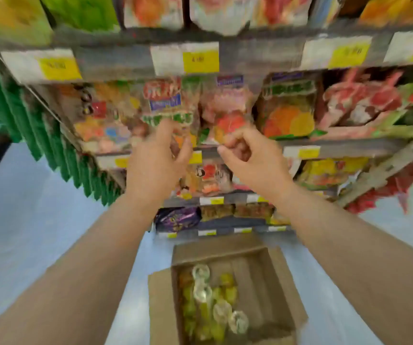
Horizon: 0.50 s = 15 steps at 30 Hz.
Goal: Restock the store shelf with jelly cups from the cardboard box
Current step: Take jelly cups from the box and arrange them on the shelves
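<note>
Well off to the left, a green ribbed panel (13, 108) runs beside the shelf (116, 63). Just right of it, the left hand (158, 158) is raised to the middle tier, its fingers and thumb curled round the lower edge of a clear bag (168, 105) standing there. Near, on the pale floor (26, 220) between both forearms, the cardboard box (272, 277) sits open with jelly cups (213, 302) loose in its left half. Further right, the right hand (247, 155) curls its fingers against the neighbouring pink bag (225, 108); blur hides whether it pinches anything.
</note>
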Each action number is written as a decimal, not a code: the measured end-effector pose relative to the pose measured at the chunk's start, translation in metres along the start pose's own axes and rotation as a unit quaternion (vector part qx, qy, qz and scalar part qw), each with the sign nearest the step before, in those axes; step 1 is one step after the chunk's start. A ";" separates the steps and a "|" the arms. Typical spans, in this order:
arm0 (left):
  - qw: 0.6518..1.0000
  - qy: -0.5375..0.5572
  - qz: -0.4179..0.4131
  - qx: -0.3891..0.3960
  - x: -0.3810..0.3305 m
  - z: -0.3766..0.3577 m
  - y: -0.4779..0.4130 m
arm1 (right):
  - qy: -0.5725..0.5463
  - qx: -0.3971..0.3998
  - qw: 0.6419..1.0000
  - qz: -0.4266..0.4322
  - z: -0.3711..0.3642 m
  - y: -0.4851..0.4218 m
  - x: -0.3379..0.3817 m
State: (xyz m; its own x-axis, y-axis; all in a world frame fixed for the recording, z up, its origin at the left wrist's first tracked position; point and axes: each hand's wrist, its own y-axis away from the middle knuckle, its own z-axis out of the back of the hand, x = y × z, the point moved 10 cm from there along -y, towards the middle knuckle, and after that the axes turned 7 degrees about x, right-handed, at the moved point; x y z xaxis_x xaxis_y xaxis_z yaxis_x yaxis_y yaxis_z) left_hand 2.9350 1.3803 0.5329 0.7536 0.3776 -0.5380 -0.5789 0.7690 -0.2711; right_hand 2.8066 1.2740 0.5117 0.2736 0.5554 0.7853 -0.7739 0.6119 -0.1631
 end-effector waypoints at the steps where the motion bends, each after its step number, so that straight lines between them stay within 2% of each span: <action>1: 0.999 -0.008 0.022 0.039 0.025 -0.040 0.018 | -0.006 0.030 0.998 -0.047 -0.026 0.017 -0.045; 5: 0.972 -0.045 0.094 0.213 0.121 -0.194 0.104 | 0.012 0.094 0.974 -0.205 -0.128 0.104 -0.217; 8: 0.931 -0.051 0.131 0.337 0.185 -0.306 0.186 | 0.025 0.158 0.934 -0.321 -0.206 0.192 -0.330; 11: 0.878 -0.011 0.142 0.457 0.228 -0.399 0.270 | 0.043 0.228 0.880 -0.413 -0.261 0.274 -0.407; 15: 0.813 -0.067 0.127 0.564 0.266 -0.488 0.359 | 0.061 0.298 0.813 -0.496 -0.313 0.362 -0.481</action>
State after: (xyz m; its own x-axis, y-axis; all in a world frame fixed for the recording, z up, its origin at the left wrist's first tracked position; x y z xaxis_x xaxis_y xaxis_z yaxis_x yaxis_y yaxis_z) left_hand 2.7759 1.5053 -0.0967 0.7251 0.5934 -0.3495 -0.1244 0.6120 0.7810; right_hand 2.5741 1.4046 -0.1121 0.9588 0.0283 0.2827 -0.2667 0.4322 0.8614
